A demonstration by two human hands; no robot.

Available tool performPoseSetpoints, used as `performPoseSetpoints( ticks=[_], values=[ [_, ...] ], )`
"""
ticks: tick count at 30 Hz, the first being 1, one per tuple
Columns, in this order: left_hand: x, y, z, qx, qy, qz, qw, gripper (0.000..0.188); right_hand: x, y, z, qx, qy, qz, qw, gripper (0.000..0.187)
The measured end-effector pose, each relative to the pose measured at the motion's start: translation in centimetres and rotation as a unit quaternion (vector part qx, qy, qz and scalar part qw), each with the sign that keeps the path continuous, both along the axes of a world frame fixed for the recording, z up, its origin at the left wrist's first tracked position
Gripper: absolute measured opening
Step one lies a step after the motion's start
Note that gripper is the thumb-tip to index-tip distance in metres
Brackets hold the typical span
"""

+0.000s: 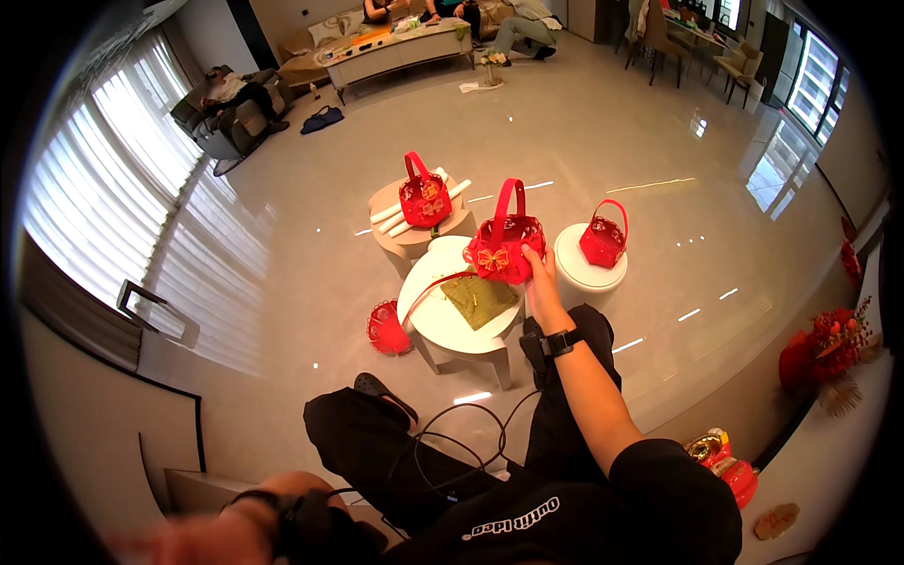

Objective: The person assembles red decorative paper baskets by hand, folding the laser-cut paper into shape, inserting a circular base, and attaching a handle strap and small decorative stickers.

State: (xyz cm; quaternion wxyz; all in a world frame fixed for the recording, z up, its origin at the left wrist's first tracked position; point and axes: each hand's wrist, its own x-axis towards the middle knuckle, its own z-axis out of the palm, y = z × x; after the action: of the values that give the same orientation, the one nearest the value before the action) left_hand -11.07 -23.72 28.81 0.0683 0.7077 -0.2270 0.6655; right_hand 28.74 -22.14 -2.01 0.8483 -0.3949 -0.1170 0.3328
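A red openwork basket (504, 247) with a tall handle and a gold-orange bow stands over the far right part of the small white table (433, 318). My right hand (541, 278) grips its near right side, thumb on the wall. In front of the basket, a green mat (482, 306) covers part of the tabletop, and a thin red strip (438, 281) curves beside it. My left hand (193, 541) is low at the left edge, away from the table; motion smears its fingers.
A second red basket (426, 202) sits with white rolls (388, 215) on a beige stool. A third basket (603, 243) rests on a round white stool (586, 273). Left of the table, a red lacy piece (388, 330) lies on the floor. Cables (461, 433) loop over my lap. People sit farther back.
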Motion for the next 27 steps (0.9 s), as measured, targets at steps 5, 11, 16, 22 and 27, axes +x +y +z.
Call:
performPoseSetpoints(
  ticks=[5, 11, 16, 22, 27],
  values=[
    [8.6, 6.6, -18.2, -0.527, 0.311, 0.024, 0.79, 0.081, -3.9, -0.6, -0.3, 0.03, -0.004, 0.1, 0.994, 0.051],
    [14.0, 8.9, -29.5, -0.485, 0.408, 0.104, 0.767, 0.097, -6.4, -1.4, -0.9, -0.042, -0.251, 0.267, 0.929, 0.051],
    [15.4, 10.8, -30.4, -0.628, 0.376, -0.106, 0.673, 0.079, -5.7, -0.4, -1.2, -0.051, -0.221, 0.242, 0.943, 0.05],
    [16.5, 11.5, -32.2, -0.637, 0.333, -0.102, 0.688, 0.071, -5.3, -0.3, -0.1, -0.053, -0.215, 0.25, 0.942, 0.06],
    [16.7, 11.6, -33.3, -0.63, 0.321, -0.097, 0.7, 0.073, -5.1, 0.0, 0.4, -0.047, -0.198, 0.274, 0.94, 0.061]
  ],
)
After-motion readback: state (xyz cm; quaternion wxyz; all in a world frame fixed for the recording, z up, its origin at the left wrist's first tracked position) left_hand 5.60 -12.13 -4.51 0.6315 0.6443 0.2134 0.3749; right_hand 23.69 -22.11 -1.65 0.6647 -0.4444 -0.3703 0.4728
